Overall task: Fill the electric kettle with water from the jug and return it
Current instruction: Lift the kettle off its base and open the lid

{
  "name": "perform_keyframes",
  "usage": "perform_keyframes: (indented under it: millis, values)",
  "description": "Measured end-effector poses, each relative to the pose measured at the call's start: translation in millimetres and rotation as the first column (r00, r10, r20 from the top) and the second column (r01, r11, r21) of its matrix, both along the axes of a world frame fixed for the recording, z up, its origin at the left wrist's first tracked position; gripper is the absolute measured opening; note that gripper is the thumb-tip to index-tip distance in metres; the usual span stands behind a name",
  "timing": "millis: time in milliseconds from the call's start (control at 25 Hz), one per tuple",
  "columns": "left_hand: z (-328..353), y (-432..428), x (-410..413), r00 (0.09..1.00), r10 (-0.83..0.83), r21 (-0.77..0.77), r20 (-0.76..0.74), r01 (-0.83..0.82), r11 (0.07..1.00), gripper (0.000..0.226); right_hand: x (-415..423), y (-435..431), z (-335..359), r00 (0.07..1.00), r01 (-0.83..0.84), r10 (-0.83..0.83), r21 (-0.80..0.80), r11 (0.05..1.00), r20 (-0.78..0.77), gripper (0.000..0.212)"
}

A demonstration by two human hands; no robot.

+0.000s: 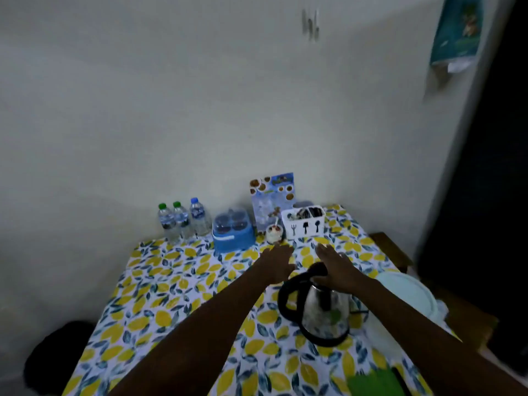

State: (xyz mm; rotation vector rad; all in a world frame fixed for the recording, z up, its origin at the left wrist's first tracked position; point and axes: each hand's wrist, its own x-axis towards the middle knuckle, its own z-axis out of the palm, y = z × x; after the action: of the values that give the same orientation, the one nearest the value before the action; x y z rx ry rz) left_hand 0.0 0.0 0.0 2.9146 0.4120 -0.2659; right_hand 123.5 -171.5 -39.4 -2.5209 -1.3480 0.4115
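A steel electric kettle point(324, 315) with a black handle and lid stands on its black base on the lemon-print tablecloth point(177, 295), right of centre. My right hand point(335, 267) hovers flat over the kettle's lid, fingers spread, holding nothing. My left hand point(275, 262) reaches forward just left of the kettle's handle, fingers apart and empty. No jug can be made out in this view.
Along the wall stand three water bottles point(183, 220), a blue lidded container point(233, 230), a small cup point(275, 233), a white cutlery holder point(304, 222) and an upright printed card point(273, 200). A pale round lid point(408, 291) lies at the right. Something green point(371, 382) sits at the near edge.
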Motion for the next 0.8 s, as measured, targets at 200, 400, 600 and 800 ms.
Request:
perform_keyframes:
  millis: [200, 400, 600, 800]
  values:
    - [-61.3, -24.8, -15.2, 0.997, 0.078, -0.345, -0.02, -0.08, 0.935, 0.064, -19.3, -15.3, -49.1, 0.99, 0.137, -0.138, 0.03, 0.99, 0.02, 0.1]
    - [-76.9, -23.1, -18.3, 0.969, 0.224, -0.471, 0.105, -0.15, 0.869, 0.023, -27.2, -18.6, -48.9, 0.984, 0.172, -0.154, 0.235, 0.957, -0.095, 0.098]
    - [-70.8, -18.1, -59.3, 0.926, 0.262, -0.544, 0.272, -0.077, 0.836, 0.027, -58.4, -25.8, -31.6, 0.989, 0.133, -0.15, 0.38, 0.915, 0.015, 0.102]
    - [-73.1, 2.5, -138.9, 0.887, 0.358, -0.538, 0.293, -0.156, 0.828, 0.032, -96.8, -19.3, -44.8, 0.999, -0.002, -0.01, 0.328, 0.945, 0.036, 0.107]
